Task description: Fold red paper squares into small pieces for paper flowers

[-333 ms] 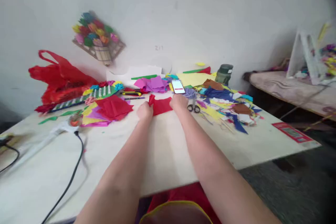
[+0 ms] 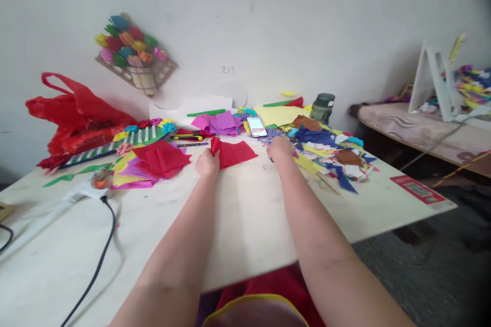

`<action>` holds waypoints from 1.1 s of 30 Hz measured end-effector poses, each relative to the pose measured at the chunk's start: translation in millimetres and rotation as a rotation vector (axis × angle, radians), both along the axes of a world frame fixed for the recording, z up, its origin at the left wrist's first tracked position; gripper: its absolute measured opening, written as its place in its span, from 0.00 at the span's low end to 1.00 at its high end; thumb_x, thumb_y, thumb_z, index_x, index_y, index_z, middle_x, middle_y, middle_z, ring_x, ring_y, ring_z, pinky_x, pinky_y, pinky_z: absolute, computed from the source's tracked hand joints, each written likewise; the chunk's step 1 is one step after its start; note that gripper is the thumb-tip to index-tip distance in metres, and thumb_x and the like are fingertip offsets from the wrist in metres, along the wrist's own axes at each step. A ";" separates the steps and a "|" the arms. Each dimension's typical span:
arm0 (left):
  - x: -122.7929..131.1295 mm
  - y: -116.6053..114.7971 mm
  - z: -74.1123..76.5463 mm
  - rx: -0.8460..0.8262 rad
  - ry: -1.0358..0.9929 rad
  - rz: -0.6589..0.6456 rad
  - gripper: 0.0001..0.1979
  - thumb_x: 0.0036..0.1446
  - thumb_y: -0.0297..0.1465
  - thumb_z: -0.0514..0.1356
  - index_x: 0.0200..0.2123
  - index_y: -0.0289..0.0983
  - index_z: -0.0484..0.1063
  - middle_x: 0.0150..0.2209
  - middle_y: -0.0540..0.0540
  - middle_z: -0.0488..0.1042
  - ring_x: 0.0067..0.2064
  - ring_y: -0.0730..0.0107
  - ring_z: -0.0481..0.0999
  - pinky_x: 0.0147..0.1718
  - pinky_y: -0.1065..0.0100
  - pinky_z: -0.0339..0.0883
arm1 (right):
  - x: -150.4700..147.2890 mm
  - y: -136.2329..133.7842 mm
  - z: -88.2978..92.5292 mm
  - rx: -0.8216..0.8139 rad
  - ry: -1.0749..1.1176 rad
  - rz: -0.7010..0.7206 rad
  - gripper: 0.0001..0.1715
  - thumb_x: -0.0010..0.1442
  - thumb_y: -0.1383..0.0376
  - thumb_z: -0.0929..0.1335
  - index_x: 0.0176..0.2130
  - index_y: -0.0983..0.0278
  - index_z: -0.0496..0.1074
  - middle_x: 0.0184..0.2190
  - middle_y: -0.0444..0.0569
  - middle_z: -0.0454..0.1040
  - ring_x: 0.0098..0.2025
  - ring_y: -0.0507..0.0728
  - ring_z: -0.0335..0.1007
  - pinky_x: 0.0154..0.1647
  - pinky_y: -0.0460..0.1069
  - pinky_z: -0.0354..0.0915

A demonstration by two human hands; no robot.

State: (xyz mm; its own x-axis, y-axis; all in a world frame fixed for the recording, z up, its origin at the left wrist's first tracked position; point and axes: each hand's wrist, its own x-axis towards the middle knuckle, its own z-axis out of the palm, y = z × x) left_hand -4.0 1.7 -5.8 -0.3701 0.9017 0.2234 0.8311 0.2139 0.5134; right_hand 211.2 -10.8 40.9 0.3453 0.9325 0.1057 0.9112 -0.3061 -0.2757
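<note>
My left hand point(image 2: 208, 163) is closed on the gathered left end of a piece of red crepe paper point(image 2: 238, 154), which spreads flat to the right on the table. My right hand point(image 2: 281, 150) is off the paper, its fingers bent down over the scissors point(image 2: 271, 159). Only a small dark bit of their handles shows beside the fingers. A phone point(image 2: 256, 126) with a lit screen lies just beyond, between the two hands.
Stacked coloured crepe sheets point(image 2: 161, 159) lie left, near a yellow craft knife point(image 2: 188, 137) and a pen point(image 2: 192, 144). Paper scraps point(image 2: 347, 156) cover the right. A power strip point(image 2: 94, 186) with a black cord sits left; a dark green bottle point(image 2: 322, 107) stands at the back.
My right hand has let go of the red paper's right end and moved right onto the scissors. My left hand still holds its end. The view has shifted slightly.
</note>
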 end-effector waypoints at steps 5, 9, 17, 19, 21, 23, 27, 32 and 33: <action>-2.6 2.9 -1.3 0.022 -0.018 -0.017 0.18 0.52 0.44 0.50 0.38 0.39 0.68 0.38 0.38 0.74 0.41 0.56 0.73 0.36 0.62 0.63 | 21.1 2.7 -3.3 -0.100 -0.004 -0.097 0.20 0.50 0.65 0.66 0.44 0.67 0.71 0.45 0.61 0.70 0.46 0.62 0.68 0.42 0.53 0.64; -4.0 4.5 -2.8 0.030 -0.019 -0.025 0.18 0.51 0.44 0.51 0.38 0.39 0.69 0.37 0.39 0.74 0.41 0.56 0.72 0.36 0.61 0.63 | 25.9 6.1 -5.9 -0.171 -0.020 -0.084 0.23 0.45 0.65 0.69 0.43 0.68 0.71 0.43 0.62 0.70 0.46 0.62 0.68 0.42 0.53 0.64; -4.9 4.5 -1.6 0.025 -0.015 -0.035 0.18 0.51 0.44 0.51 0.37 0.39 0.69 0.36 0.39 0.74 0.41 0.56 0.72 0.36 0.62 0.63 | 24.2 5.6 -1.9 -0.087 -0.046 -0.069 0.22 0.47 0.64 0.67 0.44 0.69 0.71 0.43 0.63 0.71 0.47 0.62 0.68 0.42 0.51 0.64; -4.6 4.0 -0.9 0.024 -0.010 -0.047 0.17 0.51 0.44 0.51 0.37 0.39 0.69 0.36 0.39 0.74 0.41 0.56 0.72 0.36 0.62 0.63 | 27.0 3.4 1.9 -0.084 -0.043 -0.080 0.21 0.48 0.64 0.66 0.43 0.68 0.71 0.42 0.61 0.72 0.46 0.61 0.68 0.41 0.51 0.64; -4.2 3.1 -0.3 0.027 -0.007 -0.063 0.17 0.51 0.43 0.51 0.37 0.39 0.69 0.36 0.39 0.74 0.41 0.56 0.72 0.36 0.63 0.63 | 29.7 0.1 6.0 -0.111 -0.051 -0.086 0.20 0.47 0.64 0.66 0.43 0.66 0.71 0.41 0.60 0.72 0.45 0.61 0.69 0.40 0.51 0.64; -3.9 2.2 0.4 0.037 -0.009 -0.072 0.17 0.51 0.44 0.51 0.37 0.39 0.69 0.36 0.39 0.74 0.41 0.56 0.72 0.35 0.63 0.63 | 32.1 -4.7 10.1 -0.104 -0.095 -0.092 0.20 0.47 0.65 0.67 0.42 0.66 0.71 0.41 0.60 0.72 0.46 0.61 0.68 0.40 0.51 0.64; -4.4 1.4 1.2 0.056 -0.032 -0.057 0.17 0.51 0.44 0.51 0.37 0.39 0.69 0.36 0.40 0.74 0.41 0.57 0.72 0.35 0.64 0.63 | 35.5 -17.5 20.3 -0.099 -0.112 -0.104 0.18 0.47 0.67 0.66 0.41 0.67 0.72 0.37 0.60 0.73 0.45 0.61 0.69 0.40 0.51 0.63; -7.1 3.8 0.7 0.070 -0.064 -0.062 0.17 0.50 0.45 0.51 0.36 0.40 0.69 0.37 0.41 0.74 0.41 0.58 0.72 0.36 0.64 0.62 | 28.3 -34.6 41.3 -0.025 -0.127 -0.131 0.19 0.46 0.68 0.67 0.40 0.67 0.72 0.40 0.60 0.72 0.44 0.62 0.69 0.39 0.52 0.64; -7.8 4.5 0.5 0.071 -0.068 -0.062 0.17 0.50 0.45 0.51 0.36 0.40 0.69 0.36 0.41 0.75 0.41 0.58 0.72 0.36 0.64 0.62 | 25.0 -37.5 45.3 -0.005 -0.129 -0.135 0.18 0.46 0.68 0.66 0.40 0.67 0.72 0.40 0.61 0.72 0.44 0.62 0.69 0.40 0.52 0.64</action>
State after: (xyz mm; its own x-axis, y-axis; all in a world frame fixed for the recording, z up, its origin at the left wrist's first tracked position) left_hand -11.8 6.2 -5.3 -0.3309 0.9061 0.2638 0.8044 0.1246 0.5809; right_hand 236.2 -48.3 86.2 0.4513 0.8792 0.1528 0.8894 -0.4291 -0.1576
